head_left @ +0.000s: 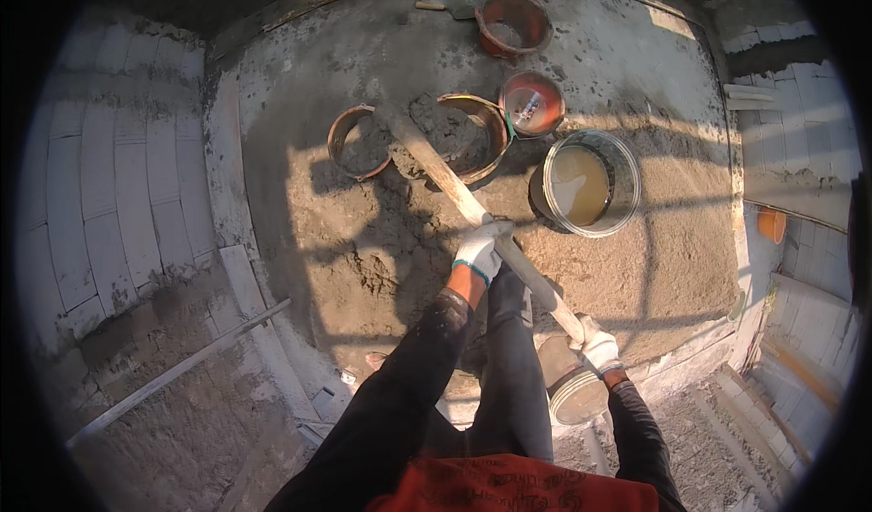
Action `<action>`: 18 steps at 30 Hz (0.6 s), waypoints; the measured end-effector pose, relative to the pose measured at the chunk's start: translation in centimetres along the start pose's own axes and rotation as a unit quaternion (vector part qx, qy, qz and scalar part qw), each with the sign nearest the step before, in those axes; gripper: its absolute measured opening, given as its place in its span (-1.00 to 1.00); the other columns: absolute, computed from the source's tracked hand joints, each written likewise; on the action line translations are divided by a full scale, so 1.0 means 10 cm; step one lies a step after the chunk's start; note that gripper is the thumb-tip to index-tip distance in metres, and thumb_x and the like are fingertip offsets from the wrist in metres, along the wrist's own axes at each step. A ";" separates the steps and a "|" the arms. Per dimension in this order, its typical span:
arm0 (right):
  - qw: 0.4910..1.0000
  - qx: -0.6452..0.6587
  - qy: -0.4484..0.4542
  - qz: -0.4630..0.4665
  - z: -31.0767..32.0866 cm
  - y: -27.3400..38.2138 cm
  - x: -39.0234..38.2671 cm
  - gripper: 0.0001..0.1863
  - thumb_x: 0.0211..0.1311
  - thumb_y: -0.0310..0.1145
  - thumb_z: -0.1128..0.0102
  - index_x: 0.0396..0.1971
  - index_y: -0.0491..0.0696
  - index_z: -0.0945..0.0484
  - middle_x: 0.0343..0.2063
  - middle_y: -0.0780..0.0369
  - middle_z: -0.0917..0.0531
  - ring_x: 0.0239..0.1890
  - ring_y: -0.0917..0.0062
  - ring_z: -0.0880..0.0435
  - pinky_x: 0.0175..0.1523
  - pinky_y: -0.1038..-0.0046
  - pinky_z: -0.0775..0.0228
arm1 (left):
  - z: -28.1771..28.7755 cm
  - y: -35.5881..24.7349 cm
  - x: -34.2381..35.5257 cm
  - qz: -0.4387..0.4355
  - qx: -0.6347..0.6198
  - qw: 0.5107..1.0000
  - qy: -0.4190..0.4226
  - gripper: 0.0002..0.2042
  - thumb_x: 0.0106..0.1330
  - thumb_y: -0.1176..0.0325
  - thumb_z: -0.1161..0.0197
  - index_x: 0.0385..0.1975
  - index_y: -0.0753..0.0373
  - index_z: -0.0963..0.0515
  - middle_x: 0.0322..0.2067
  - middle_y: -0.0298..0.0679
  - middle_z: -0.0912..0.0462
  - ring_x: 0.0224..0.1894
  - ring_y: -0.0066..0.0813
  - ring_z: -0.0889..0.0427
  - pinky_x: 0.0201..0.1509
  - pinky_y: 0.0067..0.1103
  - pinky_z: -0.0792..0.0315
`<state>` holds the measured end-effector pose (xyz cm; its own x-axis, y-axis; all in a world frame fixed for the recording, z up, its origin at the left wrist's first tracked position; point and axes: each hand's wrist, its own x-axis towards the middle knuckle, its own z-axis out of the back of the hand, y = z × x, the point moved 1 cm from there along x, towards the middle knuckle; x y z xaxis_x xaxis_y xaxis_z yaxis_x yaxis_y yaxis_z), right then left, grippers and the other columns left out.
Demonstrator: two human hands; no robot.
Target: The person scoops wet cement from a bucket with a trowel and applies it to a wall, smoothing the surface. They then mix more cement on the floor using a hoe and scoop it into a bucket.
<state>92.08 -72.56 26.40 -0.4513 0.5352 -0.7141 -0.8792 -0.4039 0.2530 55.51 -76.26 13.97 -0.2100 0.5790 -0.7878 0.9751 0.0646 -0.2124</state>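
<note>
Both my hands wear white gloves and grip a long wooden-handled tool (443,178) that slants from lower right to upper left. My left hand (480,250) is closed around the middle of the handle; my right hand (598,348) is closed near its close end. At the far end, the tool's head cannot be told apart from the grey mortar. That end lies between a small mortar bucket (338,139) on the left and a larger, tilted bucket (498,135) on the right. Wet mortar (445,130) fills the larger bucket's mouth and spills beside the handle.
A clear bucket of murky water (633,185) stands right of the mortar. Behind are two red buckets (556,112) (490,44) and a trowel (445,6). A lidded pail (579,400) sits by my right hand. Block walls (136,185) flank the sandy floor (690,258).
</note>
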 end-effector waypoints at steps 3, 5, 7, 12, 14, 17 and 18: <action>0.995 0.025 -0.062 -0.074 -0.23 -0.36 0.60 -0.44 0.19 -0.14 -0.40 0.22 0.13 -0.60 -0.07 0.00 -0.78 0.02 -0.05 -0.77 0.09 0.02 -0.63 | -0.24 0.14 0.19 0.039 -0.001 0.999 -0.025 -0.91 0.45 0.62 -0.28 -0.12 0.35 -0.60 -0.17 -0.07 -0.73 -0.19 -0.20 -0.76 0.01 -0.39 -0.67; 0.989 0.017 -0.096 -0.111 -0.22 -0.42 0.81 -0.38 0.12 -0.27 -0.48 0.25 0.10 -0.62 -0.03 0.02 -0.78 0.04 -0.04 -0.77 0.14 0.03 -0.63 | -0.07 0.14 0.07 0.023 0.043 0.999 -0.003 -0.90 0.47 0.60 -0.28 -0.09 0.35 -0.63 -0.16 -0.07 -0.73 -0.17 -0.22 -0.75 0.00 -0.37 -0.66; 0.985 -0.007 -0.125 -0.117 -0.16 -0.40 0.80 -0.37 0.13 -0.27 -0.49 0.28 0.11 -0.62 0.05 0.01 -0.76 0.11 -0.02 -0.74 0.20 0.05 -0.60 | 0.07 0.17 -0.26 -0.074 0.225 0.970 0.047 -0.88 0.48 0.59 -0.30 -0.07 0.32 -0.66 -0.17 -0.06 -0.74 -0.14 -0.23 -0.76 -0.01 -0.33 -0.65; 0.993 -0.069 -0.099 -0.003 0.12 0.09 0.03 -0.54 0.23 -0.13 -0.42 0.12 0.08 -0.69 -0.01 0.06 -0.74 0.10 0.01 -0.68 0.23 0.04 -0.46 | 0.01 -0.07 -1.80 -0.024 -0.106 0.986 0.126 -0.63 0.44 0.71 -0.28 0.16 0.19 -0.53 0.09 -0.18 -0.65 0.24 -0.26 -0.64 0.41 -0.30 -0.54; 0.991 -0.122 -0.012 0.051 0.33 0.55 -0.45 -0.51 0.24 -0.14 -0.40 0.14 0.02 -0.67 -0.17 0.06 -0.77 0.02 0.07 -0.72 0.25 0.02 -0.44 | 0.35 -0.22 -2.33 -0.056 -0.131 0.981 0.129 -0.65 0.45 0.72 -0.26 0.13 0.19 -0.55 0.03 -0.19 -0.66 0.22 -0.21 -0.65 0.41 -0.25 -0.55; 0.972 -0.060 0.025 0.226 0.27 0.96 -1.14 -0.33 0.25 -0.17 -0.45 0.33 -0.05 -0.49 -0.13 0.01 -0.79 0.00 0.05 -0.77 0.06 0.07 -0.65 | 1.08 -0.34 -2.97 -0.027 -0.192 0.980 -0.039 -0.75 0.46 0.62 -0.29 0.07 0.23 -0.58 -0.02 -0.16 -0.67 0.10 -0.20 -0.70 0.31 -0.28 -0.62; 0.960 -0.078 0.121 0.239 0.31 1.26 -1.25 -0.43 0.19 -0.24 -0.49 0.18 -0.04 -0.51 -0.10 -0.03 -0.77 -0.04 -0.03 -0.80 0.02 0.06 -0.69 | 1.43 -0.37 -3.04 -0.029 -0.216 0.974 -0.067 -0.77 0.47 0.59 -0.28 0.06 0.23 -0.59 -0.02 -0.15 -0.67 0.09 -0.21 -0.71 0.28 -0.31 -0.63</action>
<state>86.14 -82.06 40.49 -0.7318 0.0806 -0.6767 -0.5387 -0.6765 0.5021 57.26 -105.66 30.43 -0.2455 0.4541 -0.8565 0.8940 0.4476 -0.0190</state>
